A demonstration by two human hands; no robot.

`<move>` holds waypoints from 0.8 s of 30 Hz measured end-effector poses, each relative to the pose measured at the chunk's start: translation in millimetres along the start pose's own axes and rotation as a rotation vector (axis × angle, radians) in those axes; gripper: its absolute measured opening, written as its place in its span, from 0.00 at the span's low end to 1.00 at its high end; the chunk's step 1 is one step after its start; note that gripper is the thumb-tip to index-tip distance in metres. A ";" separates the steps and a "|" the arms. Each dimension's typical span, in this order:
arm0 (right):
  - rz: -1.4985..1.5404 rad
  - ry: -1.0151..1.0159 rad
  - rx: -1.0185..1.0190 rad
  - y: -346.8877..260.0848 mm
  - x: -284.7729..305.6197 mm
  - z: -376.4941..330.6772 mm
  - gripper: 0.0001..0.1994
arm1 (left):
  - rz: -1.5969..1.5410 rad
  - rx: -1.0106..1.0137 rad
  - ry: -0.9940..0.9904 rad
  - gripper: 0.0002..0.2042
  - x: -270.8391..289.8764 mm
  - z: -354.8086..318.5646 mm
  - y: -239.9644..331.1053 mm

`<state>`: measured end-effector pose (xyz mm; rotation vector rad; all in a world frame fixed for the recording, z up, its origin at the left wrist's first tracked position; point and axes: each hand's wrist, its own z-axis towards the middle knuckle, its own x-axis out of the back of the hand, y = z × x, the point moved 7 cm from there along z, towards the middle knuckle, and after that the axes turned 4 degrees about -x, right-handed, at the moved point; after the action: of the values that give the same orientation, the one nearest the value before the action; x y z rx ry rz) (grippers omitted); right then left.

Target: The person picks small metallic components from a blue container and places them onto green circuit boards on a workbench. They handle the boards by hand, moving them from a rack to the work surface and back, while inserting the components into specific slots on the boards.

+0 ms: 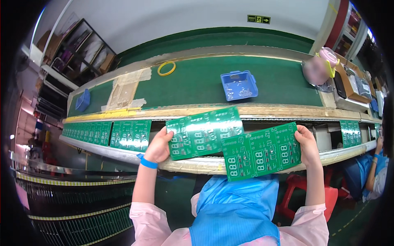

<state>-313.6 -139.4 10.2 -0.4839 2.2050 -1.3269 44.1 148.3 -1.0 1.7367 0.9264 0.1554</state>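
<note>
1. Around us runs a factory assembly line: a long green conveyor belt crosses the view, with a lower rail nearer us on which green circuit panels lie in a row off to the left.
2. On the belt we see a blue parts bin holding small pale pieces, a yellow tape ring further left, and a second blue bin near the left end; a co-worker's sleeve shows at the right edge.
3. Our left hand is closed around the left edge of one green circuit panel, thumb on top, and holds it above the rail, tilted up to the right.
4. Our right hand is likewise closed on the right edge of a second green circuit panel, which carries white digit outlines and overlaps the lower right corner of the first.
5. We judge that we are partway through handling the two panels: both are lifted clear of the rail and held in front of us, above our blue apron.
6. Whatever comes next calls for keeping the overlapping corners from scraping, holding each panel by its edge only, and minding the panels already lying on the rail.
</note>
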 end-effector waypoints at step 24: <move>-0.240 0.207 -0.099 11.1 50.6 27.8 0.13 | 1.472 -0.734 0.606 0.24 2.4 -37.0 60.1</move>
<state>-338.1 -181.4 -22.9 -0.6950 2.4531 -1.4515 56.4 172.7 64.1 1.3087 -0.2429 1.7827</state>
